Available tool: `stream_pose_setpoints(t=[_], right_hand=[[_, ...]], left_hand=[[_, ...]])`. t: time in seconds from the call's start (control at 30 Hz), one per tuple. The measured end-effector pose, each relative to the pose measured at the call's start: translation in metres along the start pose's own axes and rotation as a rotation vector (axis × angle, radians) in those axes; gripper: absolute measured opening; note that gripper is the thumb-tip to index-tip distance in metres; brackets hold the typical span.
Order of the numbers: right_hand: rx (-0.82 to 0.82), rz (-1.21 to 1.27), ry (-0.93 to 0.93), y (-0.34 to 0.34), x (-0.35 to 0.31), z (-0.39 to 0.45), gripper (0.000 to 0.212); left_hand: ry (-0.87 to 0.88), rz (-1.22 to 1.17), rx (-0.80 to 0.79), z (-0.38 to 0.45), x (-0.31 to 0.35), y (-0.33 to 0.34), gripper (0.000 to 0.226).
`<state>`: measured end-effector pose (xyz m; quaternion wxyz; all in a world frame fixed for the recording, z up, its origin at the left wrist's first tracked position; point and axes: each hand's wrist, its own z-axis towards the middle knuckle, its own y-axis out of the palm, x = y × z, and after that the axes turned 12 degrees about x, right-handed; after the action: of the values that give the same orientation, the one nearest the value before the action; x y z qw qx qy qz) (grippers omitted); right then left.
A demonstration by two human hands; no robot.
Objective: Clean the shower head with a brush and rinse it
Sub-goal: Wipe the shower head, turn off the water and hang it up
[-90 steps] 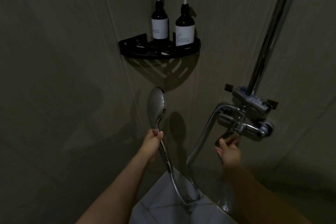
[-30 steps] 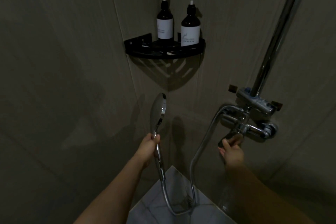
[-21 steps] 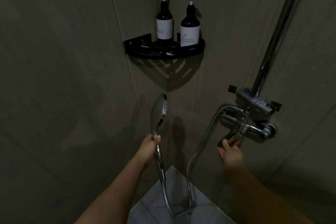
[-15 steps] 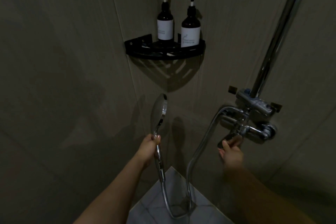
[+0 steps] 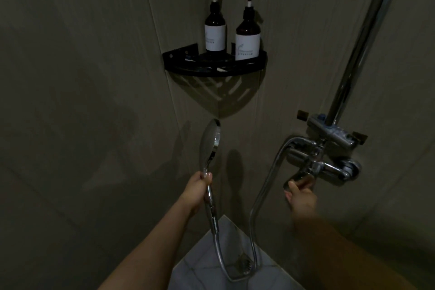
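Shower head (image 5: 210, 141) upright in left hand (image 5: 197, 189), tiled corner, marble floor (image 5: 200, 263)

I stand facing a dim corner where two grey-beige tiled walls (image 5: 89, 92) meet, shadows lying across them. A black corner shelf (image 5: 215, 67) is fixed there, carrying two dark pump bottles (image 5: 215, 30) with pale labels, side by side. A chrome riser pipe (image 5: 367, 37) slants up the wall on my right. Below me lies pale marbled floor (image 5: 200, 263).
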<state>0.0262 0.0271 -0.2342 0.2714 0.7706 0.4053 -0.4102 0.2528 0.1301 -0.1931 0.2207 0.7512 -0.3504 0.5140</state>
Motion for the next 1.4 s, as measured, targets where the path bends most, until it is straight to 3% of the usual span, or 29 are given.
stream_pose_setpoints(t=[0.3,0.4,0.43,0.57,0.73,0.87,0.97,1.03,1.2,1.33,1.4], right_hand=[[0.019,-0.028,0.018,0.001,-0.005,-0.002,0.033],[-0.039,-0.052,0.035,-0.006,-0.006,-0.006,0.006],[-0.081,-0.109,0.04,-0.01,-0.006,-0.004,0.005],[-0.201,-0.201,0.067,-0.021,-0.006,0.001,0.045],[-0.196,-0.149,0.218,-0.014,-0.015,0.001,0.049],[-0.339,-0.472,0.337,-0.014,-0.022,-0.007,0.052],[-0.48,-0.614,0.282,-0.001,-0.038,-0.027,0.035],[-0.581,-0.458,0.209,0.017,-0.052,-0.05,0.023],[-0.826,-0.076,0.01,0.056,-0.097,-0.119,0.033],[-0.886,0.014,-0.052,0.053,-0.131,-0.136,0.046],[-0.914,0.038,-0.035,0.044,-0.144,-0.134,0.036]], left_hand=[[0.018,0.035,-0.009,0.001,-0.001,-0.004,0.02],[0.051,0.027,0.036,-0.001,0.004,-0.003,0.022],[0.072,0.012,0.055,-0.001,0.008,-0.001,0.022],[0.199,0.047,0.16,-0.003,0.03,0.003,0.027],[0.243,-0.027,0.197,-0.008,0.044,0.006,0.029],[0.241,-0.049,0.172,-0.014,0.046,0.008,0.029],[0.226,-0.095,0.131,-0.019,0.045,0.011,0.027],[0.238,-0.134,0.104,-0.027,0.046,0.019,0.029],[0.265,-0.216,-0.129,-0.051,0.061,0.047,0.022],[0.237,-0.255,-0.318,-0.071,0.086,0.059,0.023],[0.232,-0.236,-0.405,-0.081,0.096,0.066,0.024]])
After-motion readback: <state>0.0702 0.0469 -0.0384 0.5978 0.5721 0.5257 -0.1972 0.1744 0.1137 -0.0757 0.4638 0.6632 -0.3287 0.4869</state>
